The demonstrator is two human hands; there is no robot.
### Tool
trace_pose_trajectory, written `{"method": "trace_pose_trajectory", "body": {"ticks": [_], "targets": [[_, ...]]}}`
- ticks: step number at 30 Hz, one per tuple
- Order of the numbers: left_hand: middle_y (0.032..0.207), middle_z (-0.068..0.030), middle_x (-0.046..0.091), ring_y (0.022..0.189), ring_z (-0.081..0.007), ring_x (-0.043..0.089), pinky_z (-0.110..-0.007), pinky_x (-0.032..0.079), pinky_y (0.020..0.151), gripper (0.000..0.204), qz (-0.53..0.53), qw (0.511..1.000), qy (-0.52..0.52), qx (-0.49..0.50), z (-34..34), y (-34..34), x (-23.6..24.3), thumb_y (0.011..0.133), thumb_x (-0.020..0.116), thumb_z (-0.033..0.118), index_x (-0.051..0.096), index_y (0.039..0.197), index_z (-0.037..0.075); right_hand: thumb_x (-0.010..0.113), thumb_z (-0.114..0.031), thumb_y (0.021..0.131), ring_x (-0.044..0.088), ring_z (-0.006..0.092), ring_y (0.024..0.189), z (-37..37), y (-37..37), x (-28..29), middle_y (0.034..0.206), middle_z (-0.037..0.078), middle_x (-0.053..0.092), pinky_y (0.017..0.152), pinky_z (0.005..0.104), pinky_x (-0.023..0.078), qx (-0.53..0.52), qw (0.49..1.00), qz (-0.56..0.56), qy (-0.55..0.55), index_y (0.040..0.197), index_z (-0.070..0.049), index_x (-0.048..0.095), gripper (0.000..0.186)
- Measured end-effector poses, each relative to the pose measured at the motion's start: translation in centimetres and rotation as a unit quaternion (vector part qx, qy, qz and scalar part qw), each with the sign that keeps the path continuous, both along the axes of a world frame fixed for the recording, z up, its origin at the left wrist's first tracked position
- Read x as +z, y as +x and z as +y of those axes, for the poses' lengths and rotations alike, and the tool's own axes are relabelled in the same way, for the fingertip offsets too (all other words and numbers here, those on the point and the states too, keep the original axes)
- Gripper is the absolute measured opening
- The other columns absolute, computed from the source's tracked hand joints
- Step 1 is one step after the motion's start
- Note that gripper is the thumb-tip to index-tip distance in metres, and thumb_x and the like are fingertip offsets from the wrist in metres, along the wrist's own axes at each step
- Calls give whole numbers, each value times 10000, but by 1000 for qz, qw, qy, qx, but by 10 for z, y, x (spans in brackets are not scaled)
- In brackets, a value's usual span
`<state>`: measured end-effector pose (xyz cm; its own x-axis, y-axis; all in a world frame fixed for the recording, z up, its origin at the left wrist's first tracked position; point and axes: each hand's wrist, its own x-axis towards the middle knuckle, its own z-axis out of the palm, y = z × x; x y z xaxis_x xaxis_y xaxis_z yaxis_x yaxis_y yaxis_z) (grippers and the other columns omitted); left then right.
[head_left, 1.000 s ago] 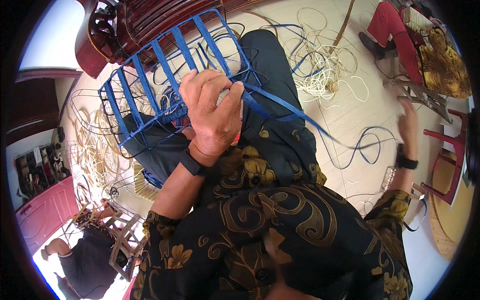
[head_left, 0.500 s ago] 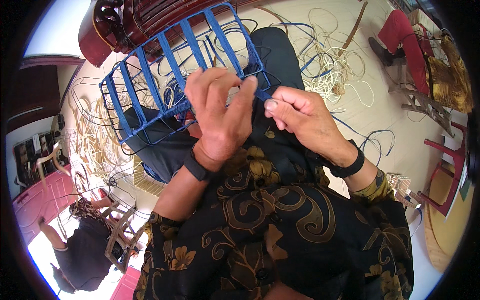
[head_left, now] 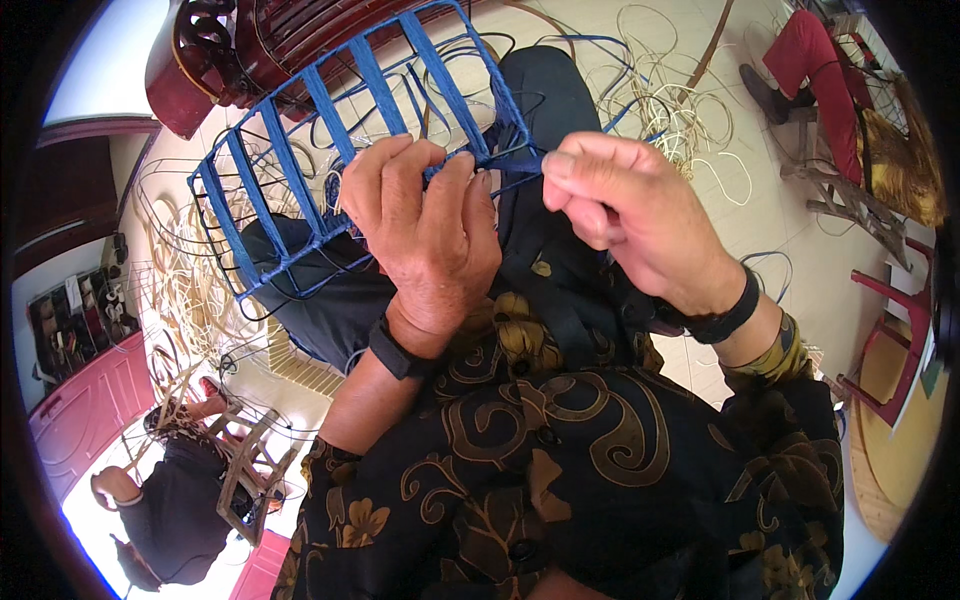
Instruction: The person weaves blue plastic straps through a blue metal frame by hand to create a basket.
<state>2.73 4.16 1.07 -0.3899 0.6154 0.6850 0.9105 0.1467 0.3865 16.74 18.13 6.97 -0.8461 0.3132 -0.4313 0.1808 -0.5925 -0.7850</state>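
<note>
Across my lap lies a blue-wrapped wire basket frame [head_left: 375, 88] with several flat bands of blue strands running between its rails. My left hand [head_left: 425, 240] is curled over the near rail close to the right corner, its fingertips partly hiding the wrapping. From that corner a blue strip [head_left: 521, 166] runs out to my right hand [head_left: 640, 200]. The right thumb and forefinger pinch the strip, and it looks stretched tight between corner and fingers.
Loose pale and blue strands [head_left: 675, 120] lie on the floor beyond my knee, with more pale strands [head_left: 185, 260] at left. A dark red wooden bench [head_left: 280, 50] stands behind the frame. People sit at both sides, near a wooden stool [head_left: 250, 480] and a red stool [head_left: 895, 330].
My right hand has moved right and slightly up, drawing the blue strip away from the corner. My left hand and the frame have shifted a little left.
</note>
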Motion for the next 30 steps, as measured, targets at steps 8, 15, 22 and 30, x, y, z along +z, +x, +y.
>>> {"method": "trace_pose_trajectory", "body": {"ticks": [8,15,22,30], "targets": [[992,-97,621,1054,-340,576,-480,428,934,248,7,1000,-14,12,3,-1,5,695,785,5,719,933,28,646,-185,1005,342,38,503,29,-28,-13,637,-50,480,462,217,272,-27,991,31,-130,905,-8,647,203],[1018,-100,634,1060,-346,580,-461,445,924,302,22,999,-47,13,6,-3,14,689,786,-15,710,975,43,646,-179,1008,397,50,529,44,-40,-14,730,-9,578,467,215,299,-12,986,7,-169,979,-4,649,177],[1024,-91,632,1048,-326,589,-444,444,920,257,74,995,-60,-25,14,-7,20,718,787,-2,756,961,75,643,-215,1022,427,53,579,52,-52,-12,755,-34,582,483,210,321,8,993,-27,-113,992,-43,651,175],[1037,-103,640,1040,-324,601,-465,442,864,253,108,993,-22,-39,18,-11,6,684,735,22,764,933,55,598,-239,1042,532,63,643,87,-57,-25,782,-14,607,506,207,403,70,990,41,-115,932,-65,636,210]]}}
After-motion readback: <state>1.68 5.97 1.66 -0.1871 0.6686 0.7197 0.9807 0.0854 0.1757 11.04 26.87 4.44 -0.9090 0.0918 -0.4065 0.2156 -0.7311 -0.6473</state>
